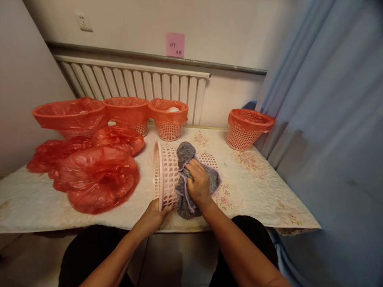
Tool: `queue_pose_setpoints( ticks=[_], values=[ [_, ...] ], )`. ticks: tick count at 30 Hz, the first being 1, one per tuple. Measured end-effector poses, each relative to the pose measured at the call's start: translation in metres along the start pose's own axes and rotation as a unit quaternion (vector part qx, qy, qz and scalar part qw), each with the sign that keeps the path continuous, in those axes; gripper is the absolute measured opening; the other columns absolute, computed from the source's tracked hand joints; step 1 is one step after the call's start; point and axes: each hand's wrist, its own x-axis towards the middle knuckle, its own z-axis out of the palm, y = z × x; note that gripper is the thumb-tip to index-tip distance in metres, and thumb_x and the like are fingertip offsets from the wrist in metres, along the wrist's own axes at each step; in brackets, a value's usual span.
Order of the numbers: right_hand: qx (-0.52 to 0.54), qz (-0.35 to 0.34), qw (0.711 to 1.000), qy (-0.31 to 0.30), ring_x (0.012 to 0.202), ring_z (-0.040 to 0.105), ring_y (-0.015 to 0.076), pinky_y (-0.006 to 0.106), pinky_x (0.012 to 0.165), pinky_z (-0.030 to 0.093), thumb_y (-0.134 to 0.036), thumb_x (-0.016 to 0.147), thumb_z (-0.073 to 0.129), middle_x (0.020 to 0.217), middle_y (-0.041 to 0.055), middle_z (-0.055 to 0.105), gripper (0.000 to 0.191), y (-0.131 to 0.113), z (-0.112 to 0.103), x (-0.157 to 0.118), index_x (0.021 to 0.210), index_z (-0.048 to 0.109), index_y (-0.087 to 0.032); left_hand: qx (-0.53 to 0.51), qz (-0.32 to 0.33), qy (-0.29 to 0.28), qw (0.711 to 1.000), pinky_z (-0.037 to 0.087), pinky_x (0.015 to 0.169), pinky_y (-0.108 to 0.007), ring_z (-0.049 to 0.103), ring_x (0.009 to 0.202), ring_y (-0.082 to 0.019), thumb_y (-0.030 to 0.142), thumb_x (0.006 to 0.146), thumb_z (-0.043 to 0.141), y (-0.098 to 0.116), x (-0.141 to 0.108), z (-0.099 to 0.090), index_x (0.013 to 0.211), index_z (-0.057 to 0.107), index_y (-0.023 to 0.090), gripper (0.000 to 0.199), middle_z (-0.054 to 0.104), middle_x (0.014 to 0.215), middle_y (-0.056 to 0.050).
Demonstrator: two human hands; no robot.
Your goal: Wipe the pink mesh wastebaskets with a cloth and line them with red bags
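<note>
A pink plastic mesh wastebasket (pixel 169 172) lies on its side on the table, its open rim facing left. My left hand (pixel 154 217) grips the rim at the near side, with fingers partly hidden behind the wall. In my right hand (pixel 198 183) is a bunched grey cloth (pixel 184 204) with purple edging, pressed against the outside of the basket. The cloth drapes over the basket's side and covers part of its mesh.
Crumpled red plastic bags (pixel 102 178) lie at the left. Along the back stand several lined baskets, including one with something white inside (pixel 168 128) and another at the right (pixel 242 135). A radiator (pixel 127 82) is behind; a blue curtain (pixel 330 135) hangs at the right.
</note>
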Motion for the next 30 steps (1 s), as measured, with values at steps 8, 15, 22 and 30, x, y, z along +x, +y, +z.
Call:
queue_pose_setpoints(
  ticks=[8, 15, 22, 30],
  values=[
    [0.065, -0.09, 0.992, -0.061, 0.125, 0.047, 0.0204, 0.043, 0.109, 0.039, -0.004, 0.068, 0.04, 0.124, 0.0079, 0.058, 0.053, -0.046, 0.018, -0.022, 0.117, 0.059, -0.017, 0.032, -0.011, 0.027, 0.999, 0.049, 0.067, -0.031, 0.057, 0.067, -0.02, 0.026, 0.068, 0.055, 0.014, 0.001, -0.002, 0.058, 0.064, 0.016, 0.016, 0.064, 0.061, -0.001],
    [0.04, -0.121, 0.99, -0.067, 0.122, 0.049, 0.0202, 0.041, 0.104, 0.044, -0.009, 0.083, 0.04, 0.115, 0.0082, 0.064, 0.036, -0.05, 0.031, -0.039, 0.109, 0.063, -0.017, 0.032, -0.049, 0.083, 0.995, 0.046, 0.057, -0.028, 0.051, 0.056, -0.016, 0.025, 0.066, 0.052, 0.025, 0.013, -0.02, 0.059, 0.06, 0.016, 0.014, 0.056, 0.052, 0.002],
    [0.022, -0.13, 0.99, -0.052, 0.12, 0.051, 0.0204, 0.042, 0.104, 0.045, -0.009, 0.083, 0.04, 0.115, 0.0086, 0.063, 0.035, -0.044, 0.03, -0.037, 0.108, 0.063, -0.018, 0.048, -0.012, 0.056, 0.997, 0.051, 0.069, -0.031, 0.059, 0.069, -0.021, 0.028, 0.068, 0.055, 0.003, 0.007, -0.015, 0.061, 0.062, 0.016, 0.015, 0.067, 0.065, -0.002],
    [-0.049, 0.051, 0.996, 0.055, 0.126, 0.048, 0.0205, 0.045, 0.108, 0.038, -0.004, 0.072, 0.038, 0.129, 0.0101, 0.057, 0.054, 0.017, 0.009, -0.017, 0.12, 0.058, -0.017, -0.058, -0.027, 0.065, 0.996, 0.048, 0.093, -0.04, 0.066, 0.096, -0.027, 0.034, 0.069, 0.065, 0.002, 0.005, -0.012, 0.101, 0.067, 0.012, 0.038, 0.074, 0.098, -0.008]
  ],
)
